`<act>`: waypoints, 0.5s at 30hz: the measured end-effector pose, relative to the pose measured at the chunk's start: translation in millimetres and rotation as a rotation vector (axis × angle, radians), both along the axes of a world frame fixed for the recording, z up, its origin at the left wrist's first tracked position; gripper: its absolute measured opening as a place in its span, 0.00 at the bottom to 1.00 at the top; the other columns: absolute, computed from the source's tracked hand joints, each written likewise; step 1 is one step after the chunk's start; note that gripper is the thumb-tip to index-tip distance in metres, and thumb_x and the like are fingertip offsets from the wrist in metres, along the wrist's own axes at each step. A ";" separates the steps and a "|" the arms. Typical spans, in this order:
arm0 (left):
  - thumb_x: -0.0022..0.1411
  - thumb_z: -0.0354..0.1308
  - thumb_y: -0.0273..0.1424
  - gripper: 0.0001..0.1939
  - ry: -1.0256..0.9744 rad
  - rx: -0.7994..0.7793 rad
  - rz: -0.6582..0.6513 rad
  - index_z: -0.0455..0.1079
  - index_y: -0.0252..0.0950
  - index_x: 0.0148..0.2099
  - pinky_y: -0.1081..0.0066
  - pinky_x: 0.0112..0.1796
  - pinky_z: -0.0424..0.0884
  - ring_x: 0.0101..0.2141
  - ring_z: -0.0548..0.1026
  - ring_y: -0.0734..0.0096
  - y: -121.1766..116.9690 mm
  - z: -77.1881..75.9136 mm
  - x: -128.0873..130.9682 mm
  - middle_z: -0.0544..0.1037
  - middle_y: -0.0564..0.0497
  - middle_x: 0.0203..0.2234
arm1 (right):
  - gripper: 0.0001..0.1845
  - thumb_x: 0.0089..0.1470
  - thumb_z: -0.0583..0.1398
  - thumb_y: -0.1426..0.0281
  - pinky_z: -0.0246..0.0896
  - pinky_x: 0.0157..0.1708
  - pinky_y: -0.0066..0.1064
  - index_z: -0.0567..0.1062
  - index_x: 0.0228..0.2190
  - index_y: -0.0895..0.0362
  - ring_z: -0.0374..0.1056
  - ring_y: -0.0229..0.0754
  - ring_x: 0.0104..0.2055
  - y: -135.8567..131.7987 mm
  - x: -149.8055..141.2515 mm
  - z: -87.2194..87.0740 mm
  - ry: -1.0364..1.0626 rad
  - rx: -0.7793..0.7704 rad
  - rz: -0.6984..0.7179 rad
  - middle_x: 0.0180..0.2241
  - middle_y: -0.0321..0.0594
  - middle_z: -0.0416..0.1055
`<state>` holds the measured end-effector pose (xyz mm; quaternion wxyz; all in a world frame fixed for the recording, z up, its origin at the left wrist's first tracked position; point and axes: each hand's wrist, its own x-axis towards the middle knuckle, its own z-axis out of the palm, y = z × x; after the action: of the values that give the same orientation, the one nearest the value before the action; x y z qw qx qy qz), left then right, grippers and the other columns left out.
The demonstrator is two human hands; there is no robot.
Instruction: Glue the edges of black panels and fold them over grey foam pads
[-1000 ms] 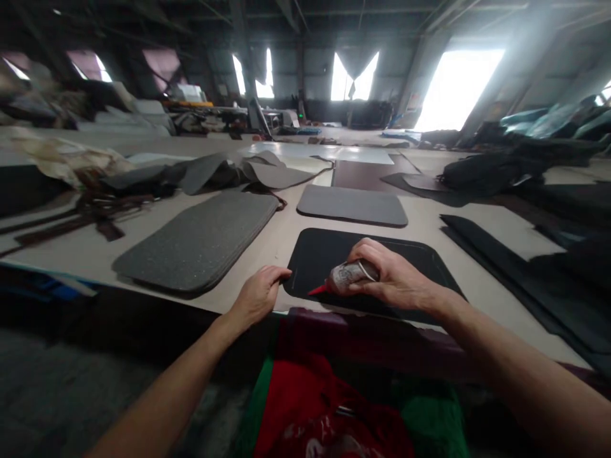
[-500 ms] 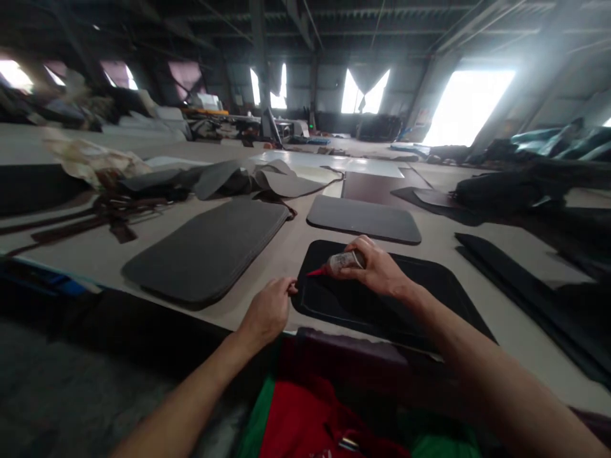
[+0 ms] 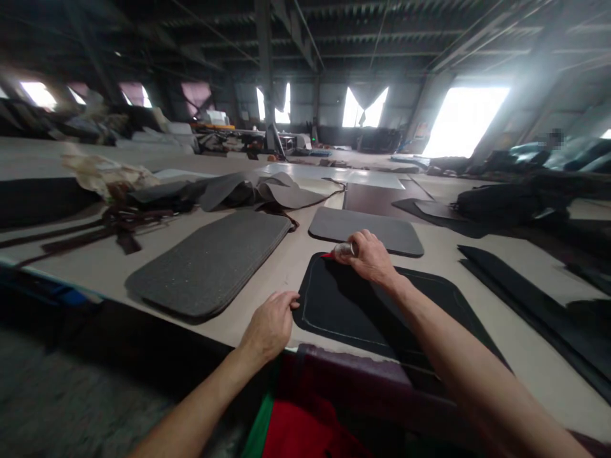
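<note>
A small squeeze bottle (image 3: 342, 252) with a red nozzle is gripped in my right hand (image 3: 375, 257). Its tip points left, at the far left corner of a black rounded panel (image 3: 334, 318). A thin pale line runs just inside the panel's border, and my right arm hides part of its surface. At the panel's left edge, my left hand (image 3: 270, 321) is closed, thumb and fingers pinching the rim. Left of it lies a stack of grey rounded panels (image 3: 214, 264); another grey panel (image 3: 370, 230) lies just behind the black one.
Folded black sheets (image 3: 529, 305) lie at the right. Crumpled grey sheet material (image 3: 286, 189) and dark brown strips (image 3: 126, 222) are farther back and left. The table's front edge (image 3: 176, 324) runs close before me. A dark pile (image 3: 506, 203) sits at the far right.
My right hand has moved the bottle away from me along the black panel's left side, to its far corner. My left hand stays at the left edge. The view has tilted up slightly.
</note>
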<state>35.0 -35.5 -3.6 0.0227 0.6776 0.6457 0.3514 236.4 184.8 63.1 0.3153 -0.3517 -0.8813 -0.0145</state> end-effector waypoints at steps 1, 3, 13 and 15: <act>0.64 0.44 0.20 0.17 0.000 -0.002 0.003 0.67 0.35 0.50 0.60 0.47 0.73 0.42 0.76 0.63 -0.2 0.5 0.0 0.77 0.45 0.39 | 0.15 0.53 0.66 0.62 0.57 0.38 0.37 0.71 0.40 0.54 0.63 0.49 0.41 0.9 1.3 -1.0 0.028 -0.019 -0.007 0.39 0.42 0.67; 0.64 0.43 0.20 0.16 0.010 0.003 0.008 0.68 0.35 0.50 0.59 0.46 0.73 0.43 0.76 0.62 -0.2 1.0 -0.2 0.78 0.45 0.39 | 0.18 0.48 0.68 0.62 0.59 0.41 0.38 0.72 0.40 0.54 0.63 0.49 0.42 2.6 5.3 -3.6 0.170 -0.125 -0.016 0.40 0.41 0.67; 0.66 0.46 0.32 0.15 0.087 -0.001 0.036 0.70 0.41 0.50 0.58 0.49 0.75 0.45 0.78 0.58 8.3 -10.7 -14.7 0.80 0.47 0.43 | 0.19 0.50 0.63 0.52 0.69 0.27 0.38 0.68 0.34 0.53 0.69 0.47 0.31 19.4 73.3 -19.3 1.324 -1.002 -0.015 0.29 0.40 0.71; 0.65 0.47 0.36 0.14 0.077 -0.006 0.049 0.70 0.45 0.49 0.55 0.48 0.76 0.45 0.79 0.56 11.6 -14.9 -21.0 0.81 0.51 0.43 | 0.19 0.53 0.60 0.50 0.72 0.29 0.39 0.68 0.34 0.52 0.70 0.48 0.32 23.0 96.2 -19.7 1.440 -1.021 0.047 0.30 0.40 0.71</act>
<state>14.0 -23.9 -18.5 -0.0086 0.6746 0.6634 0.3238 332.6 207.8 43.4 0.5986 -0.3551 -0.3748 0.6124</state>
